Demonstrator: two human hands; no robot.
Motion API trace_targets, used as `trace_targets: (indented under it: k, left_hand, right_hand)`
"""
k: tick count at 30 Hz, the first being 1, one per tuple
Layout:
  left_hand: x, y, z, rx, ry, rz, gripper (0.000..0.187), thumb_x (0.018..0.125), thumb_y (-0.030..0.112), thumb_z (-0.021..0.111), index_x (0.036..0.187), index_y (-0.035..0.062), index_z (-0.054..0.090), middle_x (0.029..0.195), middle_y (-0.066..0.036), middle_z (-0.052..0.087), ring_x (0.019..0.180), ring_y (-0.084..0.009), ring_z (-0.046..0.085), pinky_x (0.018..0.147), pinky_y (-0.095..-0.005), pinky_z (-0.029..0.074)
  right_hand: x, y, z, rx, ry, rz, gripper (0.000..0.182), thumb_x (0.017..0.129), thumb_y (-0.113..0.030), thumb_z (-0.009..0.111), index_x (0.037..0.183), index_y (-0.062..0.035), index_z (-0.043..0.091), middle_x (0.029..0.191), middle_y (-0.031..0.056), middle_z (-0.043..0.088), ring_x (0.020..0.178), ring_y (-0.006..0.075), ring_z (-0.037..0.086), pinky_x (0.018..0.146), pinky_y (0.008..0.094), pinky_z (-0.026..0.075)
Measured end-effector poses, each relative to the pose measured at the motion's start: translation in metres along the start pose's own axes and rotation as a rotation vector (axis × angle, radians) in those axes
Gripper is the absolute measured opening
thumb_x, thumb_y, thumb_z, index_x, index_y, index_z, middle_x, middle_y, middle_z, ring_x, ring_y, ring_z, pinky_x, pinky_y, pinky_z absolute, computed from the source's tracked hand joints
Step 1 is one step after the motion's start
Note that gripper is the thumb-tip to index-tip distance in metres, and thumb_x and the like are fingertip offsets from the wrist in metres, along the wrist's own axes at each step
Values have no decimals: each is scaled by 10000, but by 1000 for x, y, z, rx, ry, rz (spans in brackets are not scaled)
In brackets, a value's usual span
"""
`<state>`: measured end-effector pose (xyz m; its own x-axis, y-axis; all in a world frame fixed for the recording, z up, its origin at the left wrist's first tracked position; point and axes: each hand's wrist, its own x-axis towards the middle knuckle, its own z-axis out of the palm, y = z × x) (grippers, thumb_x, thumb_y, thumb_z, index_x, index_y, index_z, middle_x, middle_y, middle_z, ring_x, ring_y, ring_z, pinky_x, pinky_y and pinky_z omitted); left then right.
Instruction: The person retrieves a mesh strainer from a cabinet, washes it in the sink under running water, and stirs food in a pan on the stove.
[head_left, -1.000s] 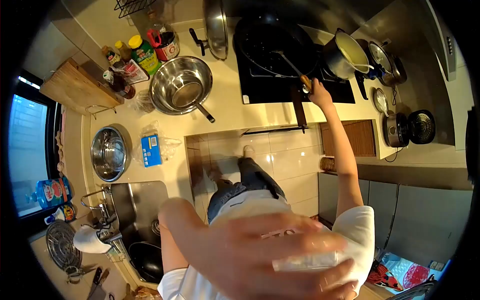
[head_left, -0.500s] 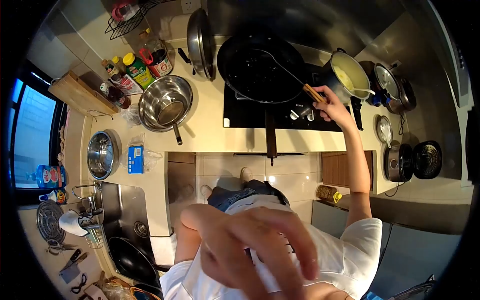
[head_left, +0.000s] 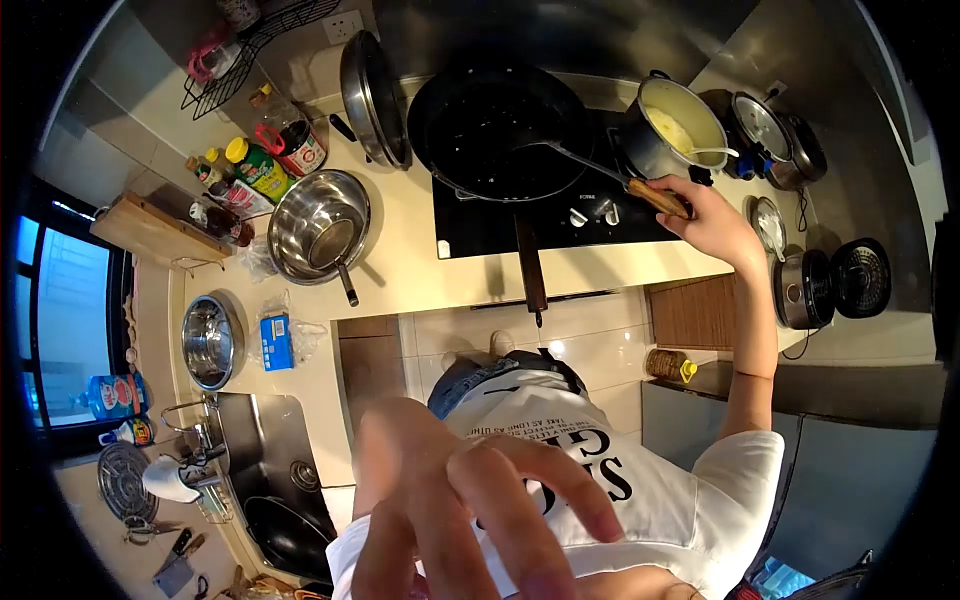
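Observation:
My right hand (head_left: 712,222) is closed around the wooden handle of a long metal spatula (head_left: 658,196). Its dark head reaches into the black wok (head_left: 428,150), which rests on the stove with its long handle toward me. Small bits lie in the wok, too dark to name. Close to the camera, my left hand (head_left: 460,500) is raised in front of my chest, fingers bent but apart, holding nothing. To the right of the wok is a pot (head_left: 640,140) with pale yellow food (head_left: 668,128) and a white-handled spoon (head_left: 712,151).
A large steel bowl holding a strainer (head_left: 333,242), a smaller steel bowl (head_left: 210,342) and a blue box (head_left: 276,341) stand on the left counter. Bottles (head_left: 262,175) and an upright lid (head_left: 372,100) are behind. Lower left is a sink (head_left: 262,430) with a black pan (head_left: 285,535).
My right hand has shifted right and slightly down with the spatula, whose head now lies further right in the wok. My left hand's fingers have moved left and down. The whole view has tilted.

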<state>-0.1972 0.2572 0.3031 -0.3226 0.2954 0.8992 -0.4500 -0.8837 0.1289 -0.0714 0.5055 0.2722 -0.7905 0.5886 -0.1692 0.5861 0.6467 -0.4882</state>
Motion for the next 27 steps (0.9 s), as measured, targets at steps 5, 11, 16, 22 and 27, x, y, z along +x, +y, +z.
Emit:
trace_targets:
  k: [5, 11, 16, 22, 27]
  left_hand:
    - [-2, 15, -8, 4, -90, -4, 275, 769, 206, 536, 1039, 246, 514, 1055, 6, 484, 890, -134, 486, 714, -362, 454]
    - [-25, 58, -43, 112, 88, -1356, 323, 800, 249, 442, 1078, 86, 412, 1133, -107, 404, 946, -253, 459, 758, -440, 420]
    - [-124, -40, -103, 966, 241, -1016, 454, 817, 189, 449, 1186, -11, 274, 1187, -143, 325, 1131, -247, 295, 926, -347, 254]
    - [-255, -94, -150, 816, 403, -1435, 741, 809, 277, 484, 1246, -64, -8, 1100, -200, 395, 988, -269, 426, 812, -318, 367]
    - [-251, -97, -151, 405, 476, -1369, 463, 830, 234, 476, 1158, -21, 271, 840, -78, 537, 740, -148, 545, 673, -248, 429]
  right_hand:
    - [-2, -10, 3, -136, -44, 42, 334, 707, -57, 552, 1033, -31, 485, 855, 151, 564, 703, 212, 526, 645, 280, 405]
    - [-1, -33, 1, -169, -105, 2, 296, 722, -101, 549, 1010, -44, 507, 772, 156, 583, 704, 270, 563, 634, 310, 426]
    - [6, -48, 5, -237, -116, 25, 290, 702, -127, 533, 982, -54, 538, 775, 176, 578, 733, 302, 557, 660, 355, 434]
    - [30, -57, 27, -280, -162, 34, 295, 681, -106, 510, 967, -40, 544, 812, 200, 566, 788, 333, 540, 718, 384, 422]
    - [52, -41, 53, -265, -126, 7, 315, 697, -128, 531, 996, -28, 529, 827, 216, 562, 793, 331, 543, 703, 352, 426]
